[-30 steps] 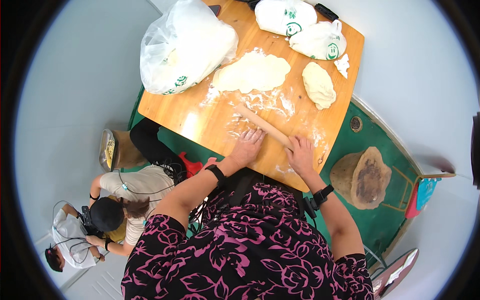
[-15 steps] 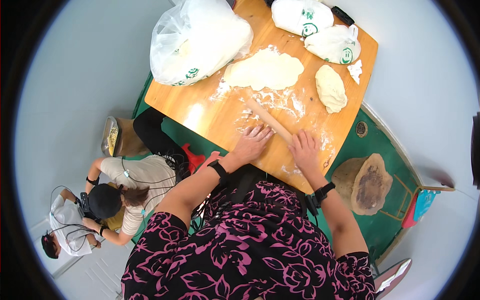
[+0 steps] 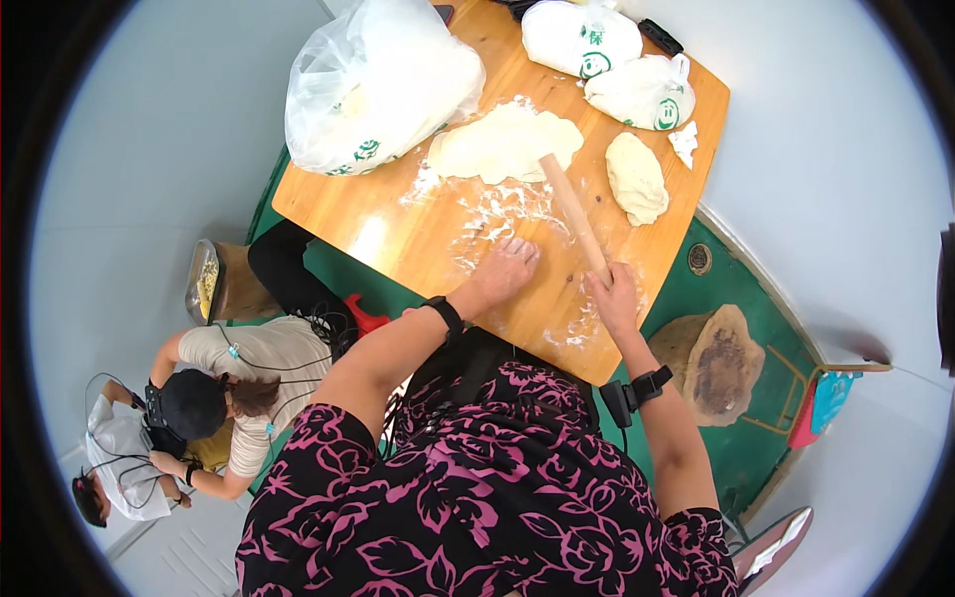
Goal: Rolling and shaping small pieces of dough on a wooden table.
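My right hand [image 3: 614,298] is wrapped round the near end of a wooden rolling pin [image 3: 577,219]. The pin slants up and away to the left, and its far tip reaches the edge of a flattened sheet of dough [image 3: 502,142]. My left hand [image 3: 505,269] rests on the wooden table with its fingers stretched out and holds nothing. White flour [image 3: 492,211] is scattered between that hand and the sheet. A thick oval lump of dough [image 3: 637,179] lies to the right of the pin, apart from it.
A large white plastic bag [image 3: 383,90] stands at the table's [image 3: 328,209] far left. Two smaller filled bags [image 3: 582,40] [image 3: 647,92] and a crumpled white scrap [image 3: 684,144] lie at the far right. A wooden stump [image 3: 721,368] stands right of the table; two people [image 3: 264,373] are at the left.
The rolling pin has swung so its far tip points at the dough sheet. My left hand has come off the pin onto the table; my right hand now grips its near end.
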Demonstrator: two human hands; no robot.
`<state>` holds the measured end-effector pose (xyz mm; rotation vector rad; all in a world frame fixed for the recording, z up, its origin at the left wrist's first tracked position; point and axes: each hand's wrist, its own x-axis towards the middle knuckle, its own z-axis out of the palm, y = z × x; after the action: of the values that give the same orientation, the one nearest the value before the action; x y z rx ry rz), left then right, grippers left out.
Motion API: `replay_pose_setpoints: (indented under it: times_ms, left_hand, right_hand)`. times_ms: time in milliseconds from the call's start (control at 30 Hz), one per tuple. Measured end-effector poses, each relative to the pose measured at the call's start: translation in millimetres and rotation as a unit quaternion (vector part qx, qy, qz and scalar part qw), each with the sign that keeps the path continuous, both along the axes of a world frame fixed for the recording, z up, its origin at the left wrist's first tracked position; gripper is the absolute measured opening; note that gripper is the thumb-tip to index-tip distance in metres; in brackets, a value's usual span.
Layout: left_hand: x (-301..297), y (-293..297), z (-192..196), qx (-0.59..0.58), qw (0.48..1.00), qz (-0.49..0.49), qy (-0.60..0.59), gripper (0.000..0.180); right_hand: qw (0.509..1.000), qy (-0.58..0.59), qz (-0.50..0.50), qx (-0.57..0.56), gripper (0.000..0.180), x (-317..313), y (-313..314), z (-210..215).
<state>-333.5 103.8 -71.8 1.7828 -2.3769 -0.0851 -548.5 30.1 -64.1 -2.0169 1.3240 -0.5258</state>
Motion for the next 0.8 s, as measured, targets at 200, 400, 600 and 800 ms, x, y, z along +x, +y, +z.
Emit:
replay_pose_setpoints:
  times_ms: [200,400,600,800]
  left_hand:
    - [14,-9,0,-0.033,0.992,-0.116,0.046,0.025]
    - [8,8,-4,-0.018,0.984,-0.026,0.174,0.028]
    - [6,-16,3,0.07,0.981,-0.042,0.177,0.028]
    - [17,-43,5,0.314,0.933,0.065,0.166,0.018]
  right_hand:
    - [1.0,0.023,-0.019,0.011,0.032,-13,0,12]
    - [0.999,0.034,-0.011,0.008,0.033,-23,10,3]
    - [0.994,0.048,-0.038,0.086,0.037,-25,11,9]
    - [0.994,0.047,-0.032,0.095,0.035,-41,13,22]
